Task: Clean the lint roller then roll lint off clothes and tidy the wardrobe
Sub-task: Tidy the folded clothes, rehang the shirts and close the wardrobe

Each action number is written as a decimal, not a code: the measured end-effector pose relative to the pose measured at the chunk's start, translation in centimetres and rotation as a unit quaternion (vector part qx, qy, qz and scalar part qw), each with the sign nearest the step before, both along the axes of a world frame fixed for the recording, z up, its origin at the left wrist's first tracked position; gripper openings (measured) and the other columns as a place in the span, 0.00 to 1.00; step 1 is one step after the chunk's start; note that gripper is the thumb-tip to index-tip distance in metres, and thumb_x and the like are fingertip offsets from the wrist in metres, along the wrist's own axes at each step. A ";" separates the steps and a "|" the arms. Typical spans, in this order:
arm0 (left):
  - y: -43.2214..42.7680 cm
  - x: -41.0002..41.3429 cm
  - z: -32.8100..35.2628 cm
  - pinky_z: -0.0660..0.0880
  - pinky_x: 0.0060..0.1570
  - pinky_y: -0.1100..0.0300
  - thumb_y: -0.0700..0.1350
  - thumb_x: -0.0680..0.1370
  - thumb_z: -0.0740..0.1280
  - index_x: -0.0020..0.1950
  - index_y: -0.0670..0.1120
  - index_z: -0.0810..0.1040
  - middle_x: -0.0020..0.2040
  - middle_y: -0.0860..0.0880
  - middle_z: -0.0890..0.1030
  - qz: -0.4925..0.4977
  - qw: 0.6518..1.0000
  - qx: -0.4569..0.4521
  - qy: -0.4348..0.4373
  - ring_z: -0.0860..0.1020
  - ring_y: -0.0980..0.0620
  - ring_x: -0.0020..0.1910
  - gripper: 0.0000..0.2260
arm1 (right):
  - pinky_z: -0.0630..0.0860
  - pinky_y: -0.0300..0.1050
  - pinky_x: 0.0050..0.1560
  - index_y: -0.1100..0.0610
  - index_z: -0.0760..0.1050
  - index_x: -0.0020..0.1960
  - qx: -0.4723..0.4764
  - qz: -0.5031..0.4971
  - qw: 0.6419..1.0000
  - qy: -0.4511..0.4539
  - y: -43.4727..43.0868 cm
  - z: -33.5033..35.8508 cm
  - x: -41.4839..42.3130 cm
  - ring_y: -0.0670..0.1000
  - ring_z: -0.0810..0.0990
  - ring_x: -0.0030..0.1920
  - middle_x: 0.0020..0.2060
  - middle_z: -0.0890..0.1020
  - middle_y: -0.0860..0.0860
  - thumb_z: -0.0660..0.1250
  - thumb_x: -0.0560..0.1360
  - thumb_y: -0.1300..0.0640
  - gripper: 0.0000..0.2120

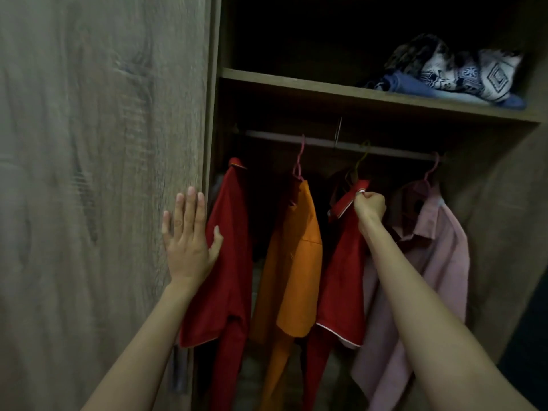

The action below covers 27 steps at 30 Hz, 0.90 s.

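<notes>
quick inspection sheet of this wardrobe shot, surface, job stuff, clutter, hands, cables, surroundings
surface: wooden shelf above a hanging rail; the space under the clothes is too dark to read
job's things: four garments on the rail, from the door side: red shirt, orange shirt, red shirt with white trim, pink shirt; no lint roller seen
clutter: folded patterned and blue clothes piled at the shelf's right end
grippers: left hand flat and open on the wardrobe door edge; right hand pinching the collar of the trimmed red shirt
cables: nothing seen
surroundings: wood-grain wardrobe, dim interior
</notes>
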<state>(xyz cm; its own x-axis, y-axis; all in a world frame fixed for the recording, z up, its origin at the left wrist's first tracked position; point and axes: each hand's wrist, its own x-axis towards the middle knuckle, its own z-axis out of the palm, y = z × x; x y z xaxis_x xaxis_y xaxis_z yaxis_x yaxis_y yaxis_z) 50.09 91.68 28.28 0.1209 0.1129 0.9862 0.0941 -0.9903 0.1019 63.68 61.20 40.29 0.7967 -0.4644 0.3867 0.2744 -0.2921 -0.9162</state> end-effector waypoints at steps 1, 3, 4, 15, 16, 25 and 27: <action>0.0 0.0 0.0 0.44 0.76 0.48 0.49 0.78 0.63 0.79 0.45 0.46 0.80 0.51 0.43 -0.002 1.000 0.001 -0.002 0.45 0.51 0.79 0.36 | 0.72 0.47 0.57 0.65 0.80 0.54 0.000 -0.003 1.000 -0.004 0.1 -0.1 0.2 0.61 0.79 0.57 0.53 0.82 0.63 0.63 0.76 0.60 0.12; 0.0 0.0 0.0 0.45 0.76 0.48 0.49 0.78 0.63 0.79 0.45 0.47 0.80 0.51 0.44 -0.001 1.000 0.003 -0.004 0.46 0.50 0.79 0.36 | 0.72 0.46 0.58 0.65 0.79 0.56 -0.002 -0.007 1.000 -0.015 0.2 0.2 0.4 0.60 0.78 0.58 0.54 0.82 0.63 0.63 0.76 0.60 0.13; 0.0 0.0 0.0 0.46 0.76 0.47 0.49 0.78 0.63 0.79 0.44 0.47 0.80 0.50 0.44 0.001 1.000 0.004 -0.004 0.46 0.50 0.79 0.36 | 0.71 0.46 0.58 0.65 0.79 0.56 -0.005 -0.006 1.000 -0.020 0.2 0.4 0.6 0.60 0.78 0.58 0.55 0.81 0.63 0.63 0.76 0.60 0.13; 0.1 0.1 0.0 0.46 0.76 0.46 0.51 0.79 0.60 0.79 0.42 0.49 0.80 0.51 0.45 0.003 1.000 0.005 0.001 0.46 0.50 0.79 0.33 | 0.71 0.44 0.52 0.63 0.78 0.57 -0.065 0.042 0.996 -0.033 -1.6 -2.0 3.4 0.59 0.80 0.55 0.51 0.83 0.62 0.65 0.77 0.57 0.13; 0.0 0.0 0.1 0.46 0.76 0.46 0.51 0.79 0.60 0.79 0.42 0.49 0.80 0.51 0.44 0.002 1.000 0.004 0.001 0.46 0.50 0.79 0.33 | 0.71 0.43 0.51 0.63 0.78 0.58 -0.081 0.049 0.994 -0.047 -1.9 -2.5 3.4 0.59 0.80 0.54 0.51 0.83 0.62 0.65 0.77 0.56 0.14; 0.0 -0.2 0.1 0.47 0.75 0.45 0.51 0.79 0.60 0.79 0.42 0.49 0.80 0.51 0.45 -0.012 1.000 0.000 0.001 0.47 0.49 0.79 0.33 | 0.69 0.37 0.54 0.62 0.73 0.65 -0.102 0.065 0.983 -0.136 -3.0 -6.3 2.8 0.59 0.78 0.56 0.59 0.75 0.63 0.65 0.77 0.57 0.18; 0.1 -0.7 0.1 0.46 0.75 0.46 0.51 0.79 0.59 0.78 0.41 0.51 0.80 0.51 0.46 -0.036 0.999 0.001 0.008 0.47 0.49 0.79 0.32 | 0.72 0.47 0.60 0.61 0.70 0.67 -0.103 -0.024 0.974 -0.203 -2.4 -7.8 0.7 0.60 0.77 0.57 0.60 0.73 0.63 0.65 0.76 0.56 0.21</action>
<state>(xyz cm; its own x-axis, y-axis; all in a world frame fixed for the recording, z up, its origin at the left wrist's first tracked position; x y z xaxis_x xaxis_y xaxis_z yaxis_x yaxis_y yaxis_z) 49.40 91.80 28.41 0.1446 0.1013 0.9843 0.0233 -0.9948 0.0990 64.33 58.81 32.51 0.5387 -0.3766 0.7537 0.5823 -0.4801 -0.6561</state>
